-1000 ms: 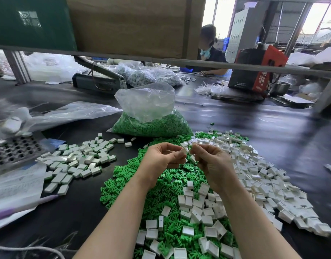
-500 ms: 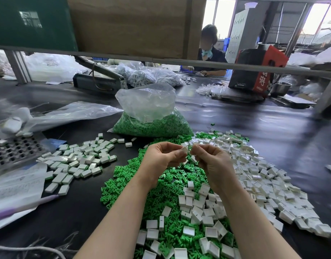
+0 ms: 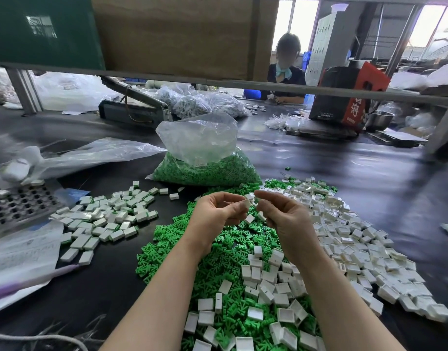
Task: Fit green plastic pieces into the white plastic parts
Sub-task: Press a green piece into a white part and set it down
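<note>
Black and slightly shiny, the work table (image 3: 369, 178) carries everything in this workshop scene. Above its middle, a small white plastic part (image 3: 248, 198) is held between the fingertips of both hands, which meet just over the loose heap. The left hand (image 3: 218, 211) has its fingers curled and pinches the part from the left side; the right hand (image 3: 285, 214) pinches it from the right, with the index finger stretched over the top. Whether a green piece is already inside the part, I cannot tell.

Directly under the hands lies the pile of green plastic pieces (image 3: 172, 244), with empty white parts (image 3: 344, 239) spread over it and to the right. To the left, apart from this heap, is a group of white parts showing green edges (image 3: 109, 216). Behind the hands stands a clear plastic bag (image 3: 200, 153) with more green pieces. Far behind, another person (image 3: 286, 72) sits at the table.
</note>
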`<state>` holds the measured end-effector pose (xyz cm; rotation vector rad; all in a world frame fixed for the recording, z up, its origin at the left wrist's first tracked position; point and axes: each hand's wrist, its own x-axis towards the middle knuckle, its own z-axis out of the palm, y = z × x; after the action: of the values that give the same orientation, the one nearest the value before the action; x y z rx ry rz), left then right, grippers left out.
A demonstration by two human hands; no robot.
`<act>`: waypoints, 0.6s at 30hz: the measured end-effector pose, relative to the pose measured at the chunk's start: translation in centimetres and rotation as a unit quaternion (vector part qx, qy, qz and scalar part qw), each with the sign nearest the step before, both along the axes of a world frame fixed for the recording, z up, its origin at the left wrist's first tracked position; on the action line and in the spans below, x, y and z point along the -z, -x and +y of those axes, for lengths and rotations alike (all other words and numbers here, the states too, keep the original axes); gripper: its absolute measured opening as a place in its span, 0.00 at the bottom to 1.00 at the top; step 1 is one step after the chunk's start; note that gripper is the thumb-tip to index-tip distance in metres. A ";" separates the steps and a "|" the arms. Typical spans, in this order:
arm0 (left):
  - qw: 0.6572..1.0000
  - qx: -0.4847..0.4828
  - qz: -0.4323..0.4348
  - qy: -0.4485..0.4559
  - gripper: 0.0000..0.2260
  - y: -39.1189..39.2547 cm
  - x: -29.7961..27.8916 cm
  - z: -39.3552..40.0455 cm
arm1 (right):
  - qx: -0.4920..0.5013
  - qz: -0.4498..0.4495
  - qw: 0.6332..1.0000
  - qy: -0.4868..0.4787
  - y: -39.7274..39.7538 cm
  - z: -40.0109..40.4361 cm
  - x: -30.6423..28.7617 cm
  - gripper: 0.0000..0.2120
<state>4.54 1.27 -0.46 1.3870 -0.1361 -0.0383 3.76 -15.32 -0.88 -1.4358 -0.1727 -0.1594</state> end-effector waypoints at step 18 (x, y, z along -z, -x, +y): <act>0.999 -0.011 -0.024 -0.023 0.03 -0.3 0.2 0.1 | 0.016 -0.036 0.997 0.061 -0.2 0.1 0.4 0.05</act>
<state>4.80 1.39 -0.68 1.4352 -0.1614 0.0106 3.98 -15.22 -1.23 -1.5569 -0.2213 -0.2309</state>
